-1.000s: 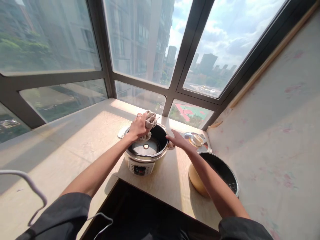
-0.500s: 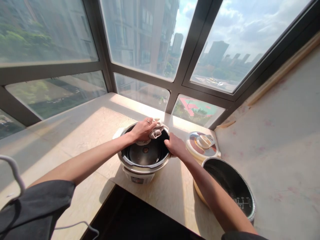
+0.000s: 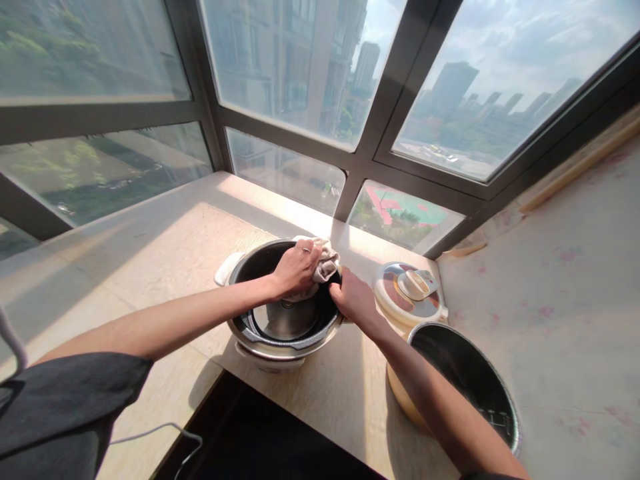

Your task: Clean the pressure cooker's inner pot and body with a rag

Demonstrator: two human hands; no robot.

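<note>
A white electric pressure cooker base (image 3: 280,350) stands on the sill with its dark hollow inside uncovered. My left hand (image 3: 299,268) reaches over its opening, closed on a crumpled pale cloth (image 3: 327,265) that lies against the far right inner wall. My right hand (image 3: 349,292) grips the right side of the cooker's rim, thumb on the inner edge; its other fingers are hidden on the outside. Right of that hand sits the cooker's lid (image 3: 410,293) with its knob upward. The dark inner pot (image 3: 463,373) stands nearer me, partly covered by my right forearm.
The pale stone sill (image 3: 165,267) runs along framed windows (image 3: 295,67). A papered wall (image 3: 565,333) bounds the right side. A grey cable (image 3: 165,427) hangs at the sill's front edge, above a dark gap (image 3: 260,427).
My left hand has moved the cloth slightly right along the cooker's inner wall. The cooker has tilted or turned a little, its front panel now less visible. My right hand keeps its grip.
</note>
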